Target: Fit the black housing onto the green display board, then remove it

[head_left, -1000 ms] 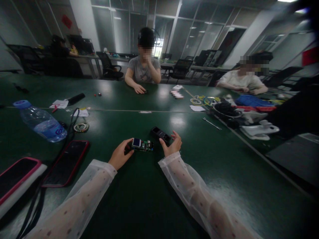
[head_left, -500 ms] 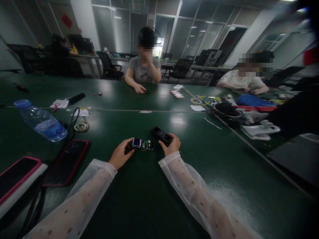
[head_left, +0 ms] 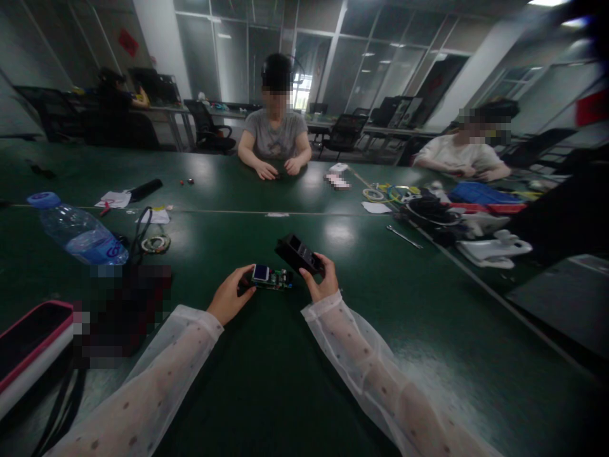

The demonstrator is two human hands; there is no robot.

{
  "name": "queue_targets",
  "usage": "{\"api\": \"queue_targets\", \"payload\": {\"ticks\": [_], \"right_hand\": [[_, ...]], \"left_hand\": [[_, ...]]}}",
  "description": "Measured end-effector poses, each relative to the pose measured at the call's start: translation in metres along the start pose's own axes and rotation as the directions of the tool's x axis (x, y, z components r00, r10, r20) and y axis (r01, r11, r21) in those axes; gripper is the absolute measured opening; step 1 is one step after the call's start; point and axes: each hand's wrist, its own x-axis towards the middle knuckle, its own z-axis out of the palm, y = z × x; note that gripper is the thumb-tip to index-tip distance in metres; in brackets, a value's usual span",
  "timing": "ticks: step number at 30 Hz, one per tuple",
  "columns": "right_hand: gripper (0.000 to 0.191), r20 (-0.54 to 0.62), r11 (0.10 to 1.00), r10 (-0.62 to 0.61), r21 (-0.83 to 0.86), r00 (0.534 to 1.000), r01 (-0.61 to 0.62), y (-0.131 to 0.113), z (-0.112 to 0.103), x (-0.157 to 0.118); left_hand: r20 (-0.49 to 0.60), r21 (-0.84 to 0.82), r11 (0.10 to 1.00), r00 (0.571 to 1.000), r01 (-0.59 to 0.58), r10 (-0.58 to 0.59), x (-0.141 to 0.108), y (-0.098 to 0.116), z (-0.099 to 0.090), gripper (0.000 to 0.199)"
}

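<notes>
My left hand (head_left: 232,292) grips the left end of a green circuit board (head_left: 273,279) that carries a small square screen. Between the fingers and thumb of my right hand (head_left: 325,278) is a black plastic housing (head_left: 299,252) with a rectangular window cut in it. The housing is tilted, its far left end raised above the right part of the board. Both things are over the green table in front of me, close to each other. Whether housing and board touch, I cannot tell.
A water bottle (head_left: 78,231) leans at the left, with a pink-edged phone (head_left: 35,336) nearer me. A wrench (head_left: 404,237) lies to the right, before a heap of cables and parts (head_left: 438,209). One person (head_left: 276,133) sits opposite, another (head_left: 469,152) at the far right.
My right hand has shifted slightly left, lifting and tilting the housing toward the board. My left hand and the board stay put. The person opposite has lowered a hand from the face to the table.
</notes>
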Motion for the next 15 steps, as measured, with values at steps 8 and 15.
{"api": "queue_targets", "payload": {"ticks": [8,15], "right_hand": [[0.05,0.244,0.987,-0.157,-0.005,0.957,0.164,-0.013,0.0,-0.007],[0.049,0.36,0.963,-0.24,-0.031,0.902,0.268,-0.017,0.002,-0.007]], "left_hand": [[-0.019,0.004,1.0,1.0,0.003,-0.003,0.0,-0.001,0.003,0.052],[-0.038,0.012,1.0,0.999,0.003,-0.002,0.002,-0.003,0.005,0.051]]}}
